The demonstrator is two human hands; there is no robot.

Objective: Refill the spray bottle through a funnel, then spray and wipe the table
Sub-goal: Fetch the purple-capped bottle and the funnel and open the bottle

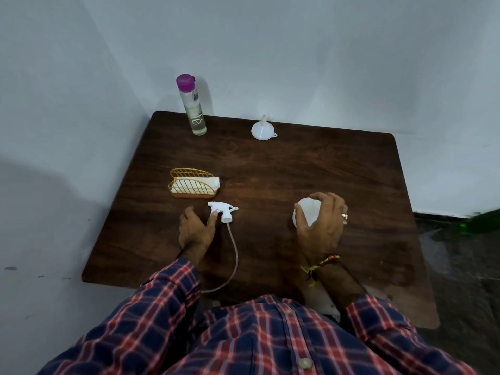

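The white spray bottle body point(308, 212) stands on the dark wooden table point(270, 169) at the right, with my right hand point(322, 223) curled round it from above. Its white trigger head point(222, 210) lies on the table to the left, its thin tube curving back toward me. My left hand point(195, 229) rests beside the head, its fingers touching the trigger part. A white funnel point(262, 129) sits upside down near the far edge. A clear refill bottle point(192, 105) with a purple cap stands at the far left.
A gold wire napkin holder point(193, 185) with white tissues stands left of centre, just beyond the trigger head. Walls close the table's far and left sides. A green object point(481, 224) lies on the floor to the right.
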